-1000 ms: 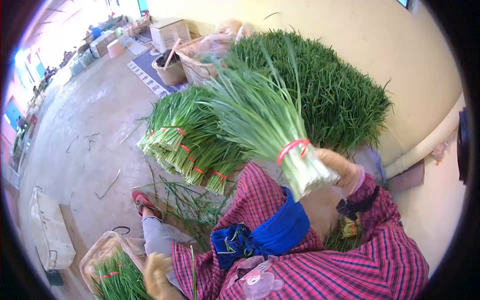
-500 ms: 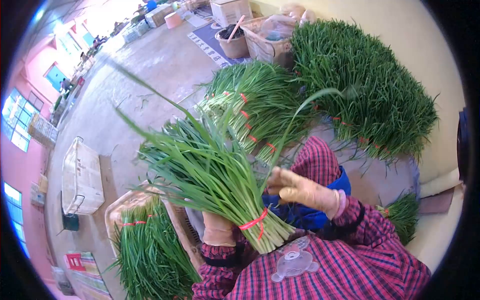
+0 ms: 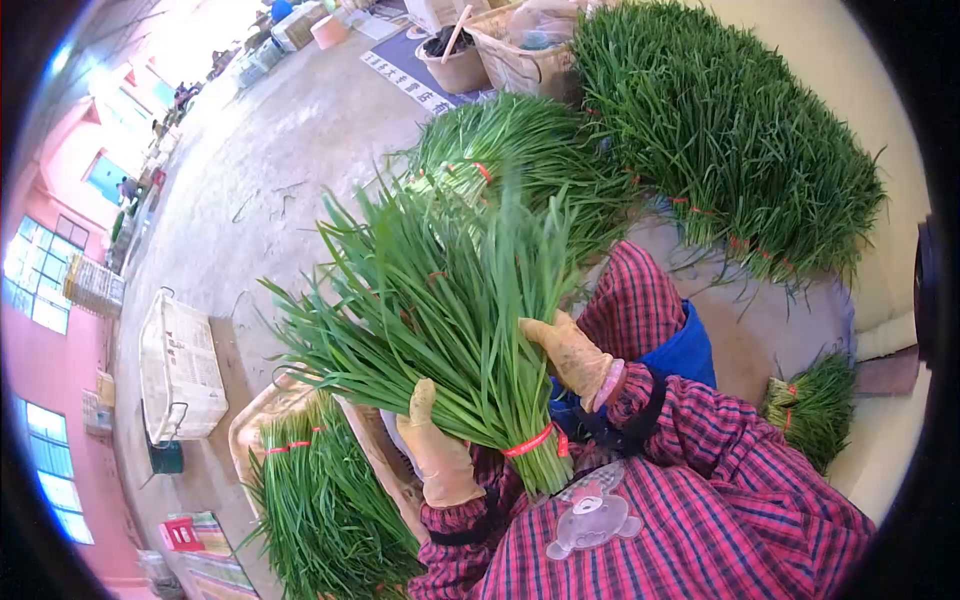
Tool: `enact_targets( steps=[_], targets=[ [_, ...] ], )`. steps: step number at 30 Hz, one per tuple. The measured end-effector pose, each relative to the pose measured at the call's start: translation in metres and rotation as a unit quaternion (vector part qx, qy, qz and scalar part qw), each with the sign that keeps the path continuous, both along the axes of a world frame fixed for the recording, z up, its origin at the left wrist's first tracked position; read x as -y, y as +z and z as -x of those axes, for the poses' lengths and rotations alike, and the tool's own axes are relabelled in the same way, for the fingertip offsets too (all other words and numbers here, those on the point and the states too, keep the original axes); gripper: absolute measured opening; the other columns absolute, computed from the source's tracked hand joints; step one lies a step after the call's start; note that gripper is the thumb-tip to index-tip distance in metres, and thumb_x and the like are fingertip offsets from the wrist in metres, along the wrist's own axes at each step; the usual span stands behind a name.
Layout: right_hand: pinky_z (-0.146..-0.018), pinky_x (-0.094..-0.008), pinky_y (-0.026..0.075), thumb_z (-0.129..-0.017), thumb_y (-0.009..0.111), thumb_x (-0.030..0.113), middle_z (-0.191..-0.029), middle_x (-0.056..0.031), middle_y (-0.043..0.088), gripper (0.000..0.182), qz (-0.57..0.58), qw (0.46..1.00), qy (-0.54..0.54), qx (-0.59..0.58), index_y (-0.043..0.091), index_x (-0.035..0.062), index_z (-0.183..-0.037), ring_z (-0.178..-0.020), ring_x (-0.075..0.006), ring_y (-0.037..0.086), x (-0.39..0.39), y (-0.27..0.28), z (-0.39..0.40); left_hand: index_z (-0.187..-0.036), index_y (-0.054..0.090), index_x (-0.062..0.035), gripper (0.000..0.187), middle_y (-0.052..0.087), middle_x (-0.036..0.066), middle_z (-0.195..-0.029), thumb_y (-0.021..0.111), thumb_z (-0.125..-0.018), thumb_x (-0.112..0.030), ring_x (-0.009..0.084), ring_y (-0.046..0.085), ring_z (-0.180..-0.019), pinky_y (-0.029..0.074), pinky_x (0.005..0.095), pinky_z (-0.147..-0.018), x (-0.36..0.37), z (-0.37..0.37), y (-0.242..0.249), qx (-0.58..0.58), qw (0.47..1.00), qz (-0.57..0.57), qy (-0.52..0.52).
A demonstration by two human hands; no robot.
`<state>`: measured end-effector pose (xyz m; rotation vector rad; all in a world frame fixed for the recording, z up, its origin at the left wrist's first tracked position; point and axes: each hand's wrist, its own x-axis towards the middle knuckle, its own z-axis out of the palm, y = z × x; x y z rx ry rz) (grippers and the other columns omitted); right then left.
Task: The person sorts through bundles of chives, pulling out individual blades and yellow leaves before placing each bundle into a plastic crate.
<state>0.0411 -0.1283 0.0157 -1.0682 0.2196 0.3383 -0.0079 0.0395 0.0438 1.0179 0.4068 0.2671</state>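
A large bundle of long green leafy stalks [image 3: 440, 320] leans over my lap, its pale stem ends against my checked top. A red band [image 3: 530, 441] circles it near the stem ends. My left hand [image 3: 438, 450], in a tan glove, supports the bundle's left side, thumb up and its other fingers partly hidden beneath the leaves. My right hand [image 3: 572, 358], gloved too, presses the bundle's right side above the band, its fingertips among the stalks.
A crate [image 3: 385, 465] of banded bundles [image 3: 325, 500] stands at lower left, a white crate [image 3: 182, 365] beyond. Ahead lie more bundles [image 3: 520, 150], with a big pile [image 3: 730, 140] by the wall. A small bundle [image 3: 812, 410] lies at right.
My right hand has moved from beside the bundle onto its right side. The bundle stands more upright, and my left thumb now shows. The view has shifted slightly.
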Motion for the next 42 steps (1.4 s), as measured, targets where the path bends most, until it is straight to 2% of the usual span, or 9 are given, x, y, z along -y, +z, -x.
enact_targets(
  steps=[11,13,17,20,23,30,35,38,42],
  targets=[
    [-0.085,-0.0317,0.051,-0.089,0.065,0.014,-0.111,-0.0096,0.065,0.042,-0.026,0.995,-0.029,-0.093,0.053,0.0009,-0.127,-0.096,-0.0186,0.062,0.01,-0.006,0.0,-0.135,0.044,-0.0027,0.054,0.056,0.014,-0.124,0.06,-0.084,-0.014,0.0285,0.061,-0.106,0.052,0.0409,-0.091,0.004,-0.009,-0.011,-0.012,0.998,0.0,-0.062],
    [-0.088,-0.0313,0.05,-0.089,0.067,0.019,-0.112,-0.0111,0.065,0.045,0.151,0.986,-0.012,0.071,0.052,-0.0001,-0.127,-0.098,-0.0189,0.062,0.012,-0.003,0.0,-0.136,0.044,-0.0025,0.055,0.056,0.014,-0.125,0.059,-0.084,-0.015,0.0286,0.06,-0.108,0.051,0.0414,-0.093,0.008,-0.008,-0.005,0.011,0.999,0.008,-0.046],
    [-0.098,-0.031,0.043,-0.089,0.067,0.017,-0.129,-0.0118,0.055,0.056,0.108,0.97,-0.173,0.131,0.041,0.0005,-0.137,-0.116,-0.0191,0.053,0.041,0.012,-0.023,-0.137,0.043,-0.0029,0.056,0.056,0.014,-0.126,0.057,-0.084,-0.015,0.0283,0.059,-0.11,0.05,0.0414,-0.094,0.001,-0.006,-0.016,-0.003,0.998,0.045,-0.053],
    [-0.101,-0.0351,0.04,-0.087,0.068,0.013,-0.126,-0.0086,0.057,0.055,0.197,0.86,-0.374,0.286,0.044,0.0022,-0.136,-0.119,-0.0215,0.05,0.051,0.033,-0.043,-0.137,0.043,-0.0026,0.055,0.057,0.013,-0.125,0.055,-0.085,-0.016,0.0275,0.058,-0.111,0.049,0.0406,-0.096,0.001,-0.004,-0.018,-0.021,0.998,0.019,-0.051],
    [-0.102,-0.0371,0.039,-0.083,0.07,0.012,-0.121,-0.0099,0.059,0.043,0.456,0.726,-0.244,0.454,0.059,0.0071,-0.124,-0.116,-0.0243,0.052,0.062,0.081,-0.037,-0.137,0.044,-0.0019,0.054,0.056,0.013,-0.125,0.054,-0.086,-0.015,0.0271,0.059,-0.11,0.049,0.0397,-0.095,0.004,-0.005,-0.02,-0.012,0.999,-0.014,-0.05],
    [-0.089,-0.0409,0.046,-0.077,0.068,0.021,-0.103,-0.0119,0.063,0.026,0.541,0.662,-0.029,0.517,0.07,0.0114,-0.102,-0.098,-0.0309,0.059,0.036,0.091,-0.077,-0.134,0.045,0.0013,0.052,0.057,0.013,-0.122,0.057,-0.085,-0.009,0.0252,0.06,-0.106,0.05,0.0378,-0.093,0.02,-0.024,0.037,0.025,0.997,-0.042,-0.067],
    [-0.078,-0.038,0.05,-0.078,0.069,0.021,-0.087,-0.0114,0.064,0.017,0.566,0.668,0.022,0.483,0.07,0.0098,-0.09,-0.084,-0.029,0.062,0.029,0.085,-0.092,-0.13,0.048,0.0022,0.049,0.059,0.012,-0.119,0.06,-0.083,-0.004,0.0245,0.061,-0.103,0.051,0.0373,-0.091,-0.02,-0.038,0.044,0.048,0.993,-0.023,-0.101],
    [-0.077,-0.0374,0.051,-0.083,0.065,0.027,-0.086,-0.0108,0.067,0.02,0.436,0.785,-0.01,0.44,0.07,0.0094,-0.088,-0.083,-0.029,0.064,0.038,0.084,-0.093,-0.127,0.05,0.0028,0.046,0.061,0.012,-0.114,0.058,-0.083,-0.005,0.0243,0.062,-0.1,0.052,0.0366,-0.09,-0.045,-0.031,0.056,0.02,0.993,-0.03,-0.116],
    [-0.068,-0.0269,0.049,-0.087,0.067,0.017,-0.084,-0.0053,0.069,0.015,0.214,0.932,-0.075,0.283,0.069,0.0028,-0.091,-0.074,-0.0124,0.061,0.05,0.084,-0.085,-0.124,0.052,0.0036,0.044,0.063,0.013,-0.113,0.059,-0.083,-0.011,0.024,0.064,-0.096,0.053,0.0362,-0.086,-0.074,-0.007,0.074,-0.028,0.986,-0.084,-0.138]
  ],
)
